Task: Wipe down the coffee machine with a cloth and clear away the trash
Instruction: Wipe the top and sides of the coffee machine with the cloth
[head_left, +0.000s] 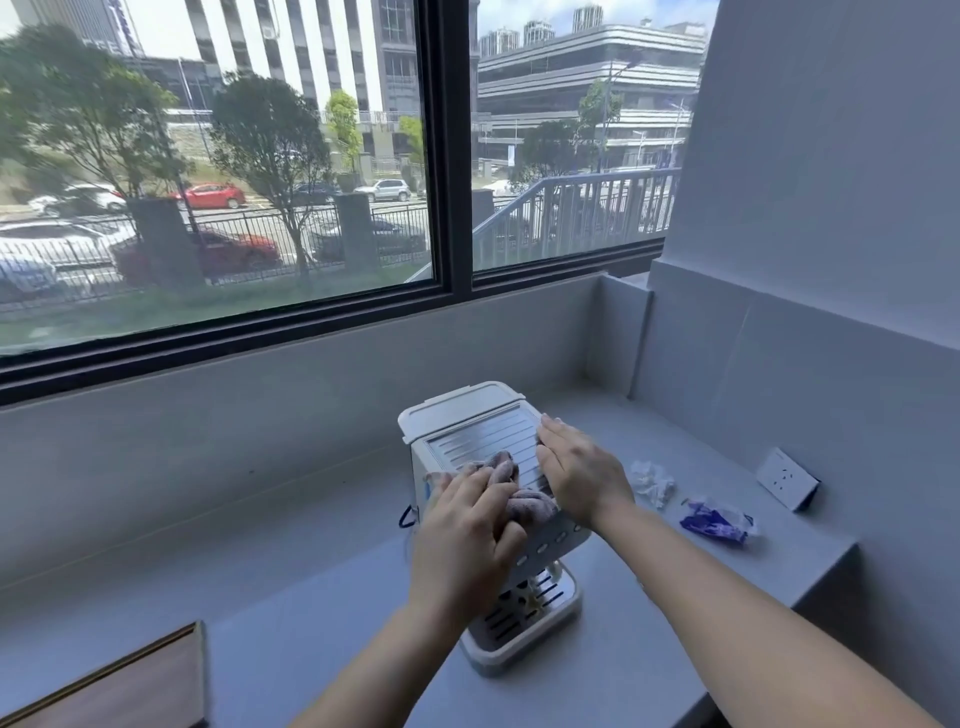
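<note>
A white coffee machine (467, 415) stands on the grey counter, its ribbed metal top facing up and its drip tray toward me. My left hand (467, 540) presses a pinkish-grey cloth (524, 506) onto the front part of the machine's top. My right hand (576, 467) lies flat on the machine's right top edge, fingers together and pointing away. To the right of the machine lie a crumpled white paper scrap (652, 480) and a blue-and-white wrapper (719, 522).
The grey counter (291, 597) runs under a large window and ends at a wall on the right. A white wall socket (784, 478) sits behind the wrapper. A brown wooden board or box (130, 686) is at the lower left.
</note>
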